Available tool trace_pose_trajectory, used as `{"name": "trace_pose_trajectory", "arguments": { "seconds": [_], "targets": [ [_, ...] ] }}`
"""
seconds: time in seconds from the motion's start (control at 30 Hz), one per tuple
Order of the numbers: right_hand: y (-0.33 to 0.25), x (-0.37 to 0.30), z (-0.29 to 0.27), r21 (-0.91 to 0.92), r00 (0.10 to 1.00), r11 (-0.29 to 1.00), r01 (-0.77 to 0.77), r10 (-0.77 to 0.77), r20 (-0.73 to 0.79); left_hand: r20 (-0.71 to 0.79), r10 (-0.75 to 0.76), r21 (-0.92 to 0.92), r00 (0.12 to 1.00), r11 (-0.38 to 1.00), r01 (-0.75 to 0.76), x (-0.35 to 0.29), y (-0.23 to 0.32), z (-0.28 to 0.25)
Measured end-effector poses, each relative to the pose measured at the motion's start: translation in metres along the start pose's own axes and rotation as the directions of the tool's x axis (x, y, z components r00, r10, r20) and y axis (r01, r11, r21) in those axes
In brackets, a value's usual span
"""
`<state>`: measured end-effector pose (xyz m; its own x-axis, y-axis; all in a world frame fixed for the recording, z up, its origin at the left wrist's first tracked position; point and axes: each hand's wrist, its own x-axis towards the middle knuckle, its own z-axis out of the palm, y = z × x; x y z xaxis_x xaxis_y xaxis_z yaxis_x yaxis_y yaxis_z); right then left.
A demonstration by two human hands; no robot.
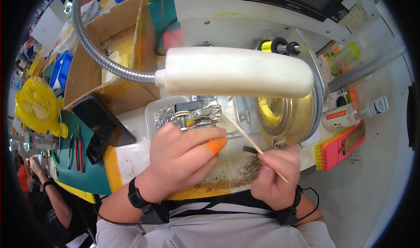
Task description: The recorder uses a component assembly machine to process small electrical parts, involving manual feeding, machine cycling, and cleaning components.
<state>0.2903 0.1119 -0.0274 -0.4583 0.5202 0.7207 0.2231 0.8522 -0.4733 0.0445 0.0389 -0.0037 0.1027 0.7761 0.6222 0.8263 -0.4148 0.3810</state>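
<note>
L hand (pixel 181 154) curls above a pale worktop (pixel 133 160), fingers bent and close together, an orange rubbery cover (pixel 216 146) on one fingertip; thumb hidden, so can't tell if it grips anything. R hand (pixel 278 176) pinches a thin, pale wooden stick (pixel 245 134) btwn thumb and bent fingers, nearer its lower end. Going L to R: yellow plastic slotted housing (pixel 37 101), red-handled metal pliers (pixel 78 151) on a dark green mat (pixel 92 180), glossy black smartphone (pixel 103 119) propped at a tilt, open brown cardboard box (pixel 146 36) behind it. Next, translucent plastic tray (pixel 148 114) w/ a heap of small silvery metal bits (pixel 164 116), then a small silver metal clamp (pixel 205 113) w/ coiled spring, just beyond L hand. Stick slants from clamp's R end down to R hand; upper tip at or just beside clamp, contact unclear. White oblong lamp head (pixel 238 71) hangs above. Further R, brass-coloured round metal drum (pixel 284 127), then pink-and-yellow ridged block (pixel 339 146). Handling, by looks: stick prob v light, fairly stiff, not slippery, but could snap if levered; pinch it below the middle, or nearer the tip for finer control. Clamp looks hard, rigid, maybe slick; steady it by its solid body, off the spring
</note>
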Motion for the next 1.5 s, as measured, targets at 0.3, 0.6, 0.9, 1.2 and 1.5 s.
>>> {"name": "trace_pose_trajectory", "arguments": {
  "seconds": [0.3,0.6,0.9,1.2,1.5],
  "targets": [
    [-0.012,0.032,-0.011,0.11,0.877,0.954,0.277,-0.205,-0.434,-0.02,0.011,0.011,1.0,1.0,-0.011,-0.003,-0.003,0.001],
    [-0.018,0.036,-0.013,0.029,0.934,0.98,0.198,-0.18,-0.309,-0.039,-0.019,-0.014,0.999,1.0,0.018,-0.003,-0.002,0.003],
    [-0.02,0.035,-0.01,-0.018,0.917,0.967,0.254,-0.247,-0.314,-0.021,0.003,-0.006,1.0,1.0,-0.004,-0.001,-0.002,0.001],
    [-0.014,0.018,-0.014,-0.035,0.931,0.968,0.249,-0.249,-0.268,-0.011,0.007,0.0,1.0,1.0,-0.007,-0.003,-0.002,-0.002],
    [-0.014,0.025,-0.003,-0.076,0.864,0.938,0.337,-0.341,-0.37,-0.027,-0.001,0.006,1.0,1.0,0.001,-0.002,-0.001,0.0]
  ]
}}
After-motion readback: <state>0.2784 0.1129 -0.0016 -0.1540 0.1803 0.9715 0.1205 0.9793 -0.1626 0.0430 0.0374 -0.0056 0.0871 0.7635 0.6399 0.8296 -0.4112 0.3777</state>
